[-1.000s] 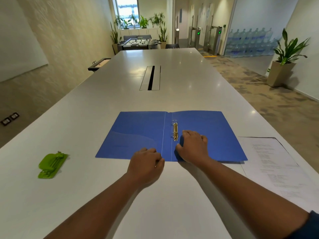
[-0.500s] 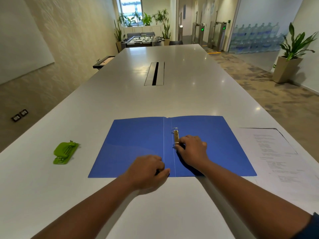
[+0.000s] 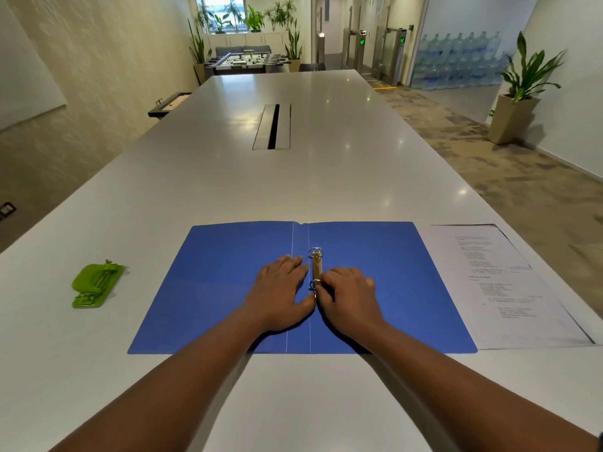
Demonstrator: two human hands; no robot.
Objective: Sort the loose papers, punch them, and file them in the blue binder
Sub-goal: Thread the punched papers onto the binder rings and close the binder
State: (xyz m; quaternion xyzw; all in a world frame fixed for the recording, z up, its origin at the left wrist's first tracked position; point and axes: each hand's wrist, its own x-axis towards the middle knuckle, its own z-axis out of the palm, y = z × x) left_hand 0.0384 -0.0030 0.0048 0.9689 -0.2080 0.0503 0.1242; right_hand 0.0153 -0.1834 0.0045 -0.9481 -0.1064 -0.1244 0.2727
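Note:
The blue binder (image 3: 408,288) lies open and flat on the white table (image 3: 293,184) in front of me. Its metal ring mechanism (image 3: 316,264) runs along the spine, with one ring at the far end and one near my fingers. My left hand (image 3: 280,293) rests flat on the left cover beside the mechanism, thumb touching the lower ring. My right hand (image 3: 349,296) pinches the lower ring from the right side. A stack of printed papers (image 3: 509,288) lies right of the binder, touching its edge. A green hole punch (image 3: 96,285) sits on the table to the left.
A cable slot (image 3: 273,126) is set into the table's middle, farther away. The table's right edge runs close past the papers. A potted plant (image 3: 518,102) stands on the floor at the right, and a foosball table (image 3: 246,60) stands beyond the far end.
My left hand has moved from the binder's front edge up onto the left cover beside the rings, opening from a fist. My right hand stays on the lower ring. The view has shifted closer.

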